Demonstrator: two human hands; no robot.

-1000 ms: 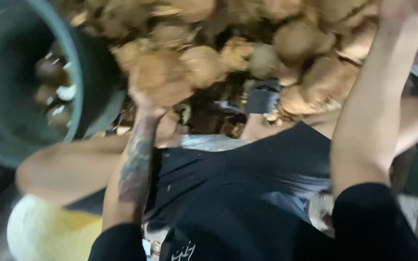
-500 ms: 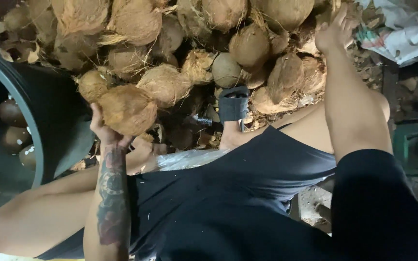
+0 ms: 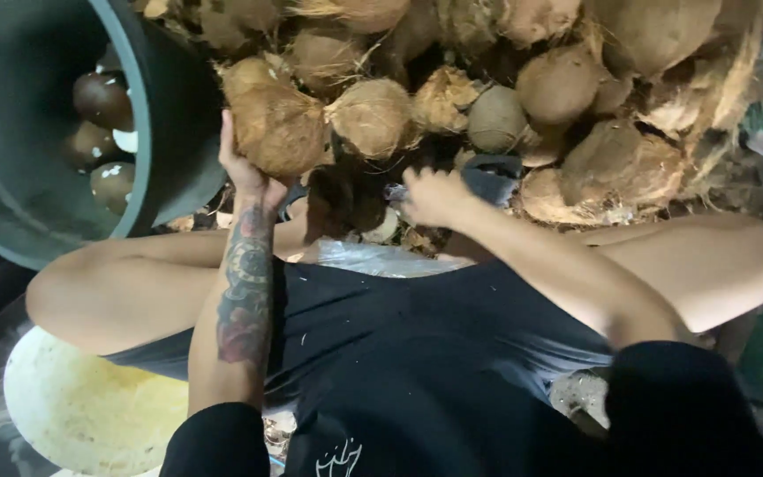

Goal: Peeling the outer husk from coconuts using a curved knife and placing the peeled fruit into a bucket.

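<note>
Left hand (image 3: 245,172) gripping husked brown coconut (image 3: 277,128), raised just beside rim of dark green bin (image 3: 147,115); shelled dark coconuts (image 3: 103,132) inside bin. Right hand (image 3: 434,196) low, fingers curled, near black sandal (image 3: 492,175). Coconut pile (image 3: 558,79) ahead. Pale round basin (image 3: 81,411) under left knee

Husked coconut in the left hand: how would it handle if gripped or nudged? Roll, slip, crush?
The husked coconut looks round, so set down it would likely roll. Its brown fibrous surface probably gives good friction, and the left hand holds it from one side without a full wrap. It seems rigid and fairly heavy for its size, unlikely to crush. Nudging the coconut pile might shift its neighbours.
</note>
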